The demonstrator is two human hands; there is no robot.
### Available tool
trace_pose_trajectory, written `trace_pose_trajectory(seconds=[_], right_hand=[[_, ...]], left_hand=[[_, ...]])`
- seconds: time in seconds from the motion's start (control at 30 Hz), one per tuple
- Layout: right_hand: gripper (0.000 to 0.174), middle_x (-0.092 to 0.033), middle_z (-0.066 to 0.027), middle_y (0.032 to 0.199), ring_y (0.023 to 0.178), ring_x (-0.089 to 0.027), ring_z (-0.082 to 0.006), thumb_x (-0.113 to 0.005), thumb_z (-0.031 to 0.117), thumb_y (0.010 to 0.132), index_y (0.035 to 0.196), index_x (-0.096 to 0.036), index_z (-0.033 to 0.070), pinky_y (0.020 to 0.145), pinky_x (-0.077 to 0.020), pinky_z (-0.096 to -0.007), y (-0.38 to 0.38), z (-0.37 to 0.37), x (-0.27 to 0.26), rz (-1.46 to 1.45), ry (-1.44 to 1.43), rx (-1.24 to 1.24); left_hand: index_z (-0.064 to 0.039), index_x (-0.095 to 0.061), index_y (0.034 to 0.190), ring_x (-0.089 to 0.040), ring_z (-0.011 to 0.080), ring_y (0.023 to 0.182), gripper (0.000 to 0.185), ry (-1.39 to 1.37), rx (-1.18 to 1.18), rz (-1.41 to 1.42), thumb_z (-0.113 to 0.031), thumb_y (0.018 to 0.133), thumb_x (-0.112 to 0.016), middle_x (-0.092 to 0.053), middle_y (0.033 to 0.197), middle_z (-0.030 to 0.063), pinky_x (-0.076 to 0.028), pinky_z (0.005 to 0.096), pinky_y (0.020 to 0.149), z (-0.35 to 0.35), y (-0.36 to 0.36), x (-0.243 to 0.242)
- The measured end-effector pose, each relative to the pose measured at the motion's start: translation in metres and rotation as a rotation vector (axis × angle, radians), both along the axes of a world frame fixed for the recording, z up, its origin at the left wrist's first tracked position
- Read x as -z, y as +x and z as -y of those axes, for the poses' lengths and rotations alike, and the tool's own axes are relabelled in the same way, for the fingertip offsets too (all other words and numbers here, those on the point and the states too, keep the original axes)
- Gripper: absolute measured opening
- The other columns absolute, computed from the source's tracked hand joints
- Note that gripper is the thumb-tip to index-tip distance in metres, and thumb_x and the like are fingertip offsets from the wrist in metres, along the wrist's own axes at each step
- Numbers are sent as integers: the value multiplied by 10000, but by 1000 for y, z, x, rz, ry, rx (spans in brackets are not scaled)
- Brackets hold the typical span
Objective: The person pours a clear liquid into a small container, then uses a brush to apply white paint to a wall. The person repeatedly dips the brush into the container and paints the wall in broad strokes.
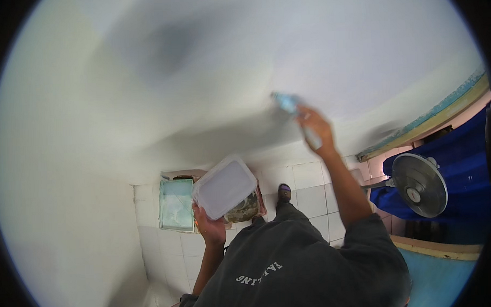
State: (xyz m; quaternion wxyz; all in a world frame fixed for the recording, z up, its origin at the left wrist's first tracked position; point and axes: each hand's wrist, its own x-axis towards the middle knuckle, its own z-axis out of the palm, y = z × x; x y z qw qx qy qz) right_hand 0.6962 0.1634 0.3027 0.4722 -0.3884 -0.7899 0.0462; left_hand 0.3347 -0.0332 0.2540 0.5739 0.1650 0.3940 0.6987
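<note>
My left hand holds a white rectangular plastic tub by its near edge; its inside looks pale and even, and whether that is liquid cannot be told. My right hand, raised at the wall, is closed on a blurred tool with a light blue head, perhaps a brush. The pale handle shows below the palm. The head of the tool is at or close to the white wall; contact cannot be told.
A glass-topped or pale green tray-like box stands on the tiled floor, beside a stained container partly under the tub. At the right are a round fan, a blue curtain and a worn door frame.
</note>
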Motion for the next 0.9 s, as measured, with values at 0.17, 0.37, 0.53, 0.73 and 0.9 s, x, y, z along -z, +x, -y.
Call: trace_pose_trajectory(seconds=[0.17,0.37,0.53,0.73,0.9], right_hand=[[251,-721,-235,1203,1044,-737,-326,-691,-111,876,1064,-703,57,839,-609,-334,-10,-7,-135,-253,667,429],[363,-594,-171,1458,1395,-531,-319,-669,91,936,1297,-672,116,1169,-415,-419,-66,0,71,-37,182,150],[536,-588,-137,1457,1348,-549,-358,-684,-17,768,1282,-674,135,1136,-464,-449,-31,9,96,185,-238,-123],[197,-732,-203,1191,1040,-739,-310,-707,-37,920,1106,-709,29,903,-602,-367,18,-12,-191,116,607,315],[239,-746,-155,1153,1006,-728,-327,-729,21,909,1144,-724,66,923,-577,-376,4,-23,-155,-146,666,488]], left_hand=[[-123,-229,1618,-436,280,1445,603,-47,-30,24,-252,1070,-447,-409,1574,98,-395,468,1162,13,-3,17],[-117,-227,1619,-417,279,1459,594,-35,4,25,-246,1077,-431,-388,1593,91,-380,471,1173,11,0,10],[-119,-219,1621,-411,282,1460,602,-7,-19,28,-237,1073,-439,-389,1590,101,-378,479,1170,16,-10,17],[-116,-214,1621,-420,292,1453,611,0,-13,20,-241,1072,-451,-380,1593,113,-410,481,1145,28,-17,11],[-115,-193,1631,-417,296,1456,624,-44,-36,17,-241,1073,-442,-370,1603,116,-415,480,1142,21,-13,14]])
